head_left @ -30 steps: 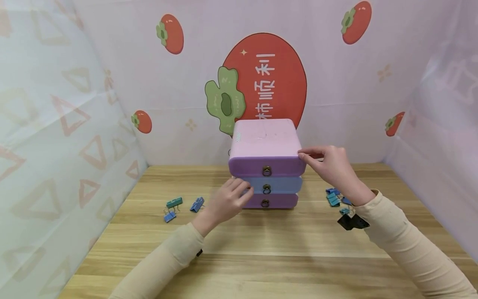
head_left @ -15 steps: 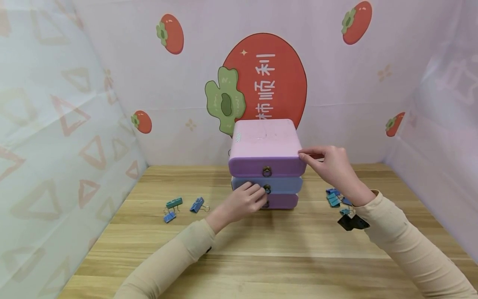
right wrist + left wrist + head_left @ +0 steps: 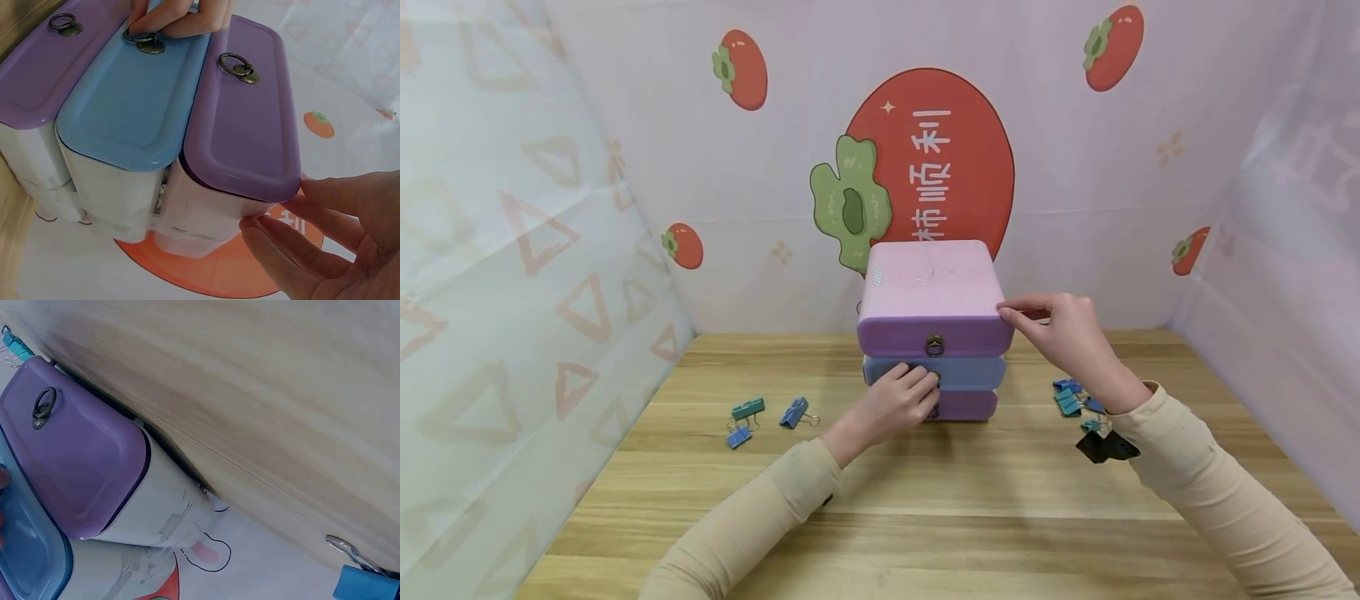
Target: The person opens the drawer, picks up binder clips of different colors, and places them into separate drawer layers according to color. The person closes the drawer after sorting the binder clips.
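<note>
A small three-tier drawer box stands on the table, with a pink top [image 3: 932,271], purple upper [image 3: 895,336] and lower drawers [image 3: 970,405], and a blue middle drawer [image 3: 977,372]. My left hand [image 3: 891,408] is at the middle drawer's front, its fingers pinching the brass ring pull [image 3: 139,35]. Only fingertips [image 3: 1,478] show at the left wrist view's edge. At the box's upper right corner, my right hand [image 3: 1071,342] holds the edge between thumb and fingers; its fingertips [image 3: 253,226] touch the side. All drawers look closed.
Blue and teal binder clips lie left of the box, including a teal clip [image 3: 748,407] and a blue clip [image 3: 793,412]. Several more binder clips [image 3: 1069,403] lie to the right, near the right forearm. A printed cloth backdrop [image 3: 760,167] stands behind the table [image 3: 925,533].
My left hand has moved right along the box front, from its left edge to the middle drawer's ring pull. The right hand has stayed at the upper corner.
</note>
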### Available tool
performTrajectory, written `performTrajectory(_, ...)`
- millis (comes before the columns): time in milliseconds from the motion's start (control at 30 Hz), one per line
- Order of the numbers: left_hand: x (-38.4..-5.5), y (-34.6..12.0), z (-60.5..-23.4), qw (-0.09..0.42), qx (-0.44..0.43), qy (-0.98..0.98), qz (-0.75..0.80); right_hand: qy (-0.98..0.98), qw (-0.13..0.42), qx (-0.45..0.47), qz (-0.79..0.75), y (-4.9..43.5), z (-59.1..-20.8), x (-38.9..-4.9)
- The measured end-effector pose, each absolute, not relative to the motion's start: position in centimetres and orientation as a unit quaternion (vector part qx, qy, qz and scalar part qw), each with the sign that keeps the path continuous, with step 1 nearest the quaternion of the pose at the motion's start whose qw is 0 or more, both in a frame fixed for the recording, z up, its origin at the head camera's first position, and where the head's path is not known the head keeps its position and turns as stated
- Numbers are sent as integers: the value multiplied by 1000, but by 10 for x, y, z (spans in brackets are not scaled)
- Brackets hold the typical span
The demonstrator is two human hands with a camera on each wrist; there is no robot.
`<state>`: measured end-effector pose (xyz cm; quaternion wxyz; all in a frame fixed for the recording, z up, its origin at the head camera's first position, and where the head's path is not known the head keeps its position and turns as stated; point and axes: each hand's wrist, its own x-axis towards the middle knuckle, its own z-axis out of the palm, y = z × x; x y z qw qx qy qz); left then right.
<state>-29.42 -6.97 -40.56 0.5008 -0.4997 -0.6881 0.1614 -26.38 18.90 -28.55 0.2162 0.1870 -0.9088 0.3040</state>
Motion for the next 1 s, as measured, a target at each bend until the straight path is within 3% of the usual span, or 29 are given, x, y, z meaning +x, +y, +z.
performTrajectory(500,-295,-65,-407,489,-477,-702,199,-908,218,189,304,190,-286,-263)
performTrajectory(1000,-290,-59,-404,527,-489,-681,140,-912,209,183,301,188,-284,-264)
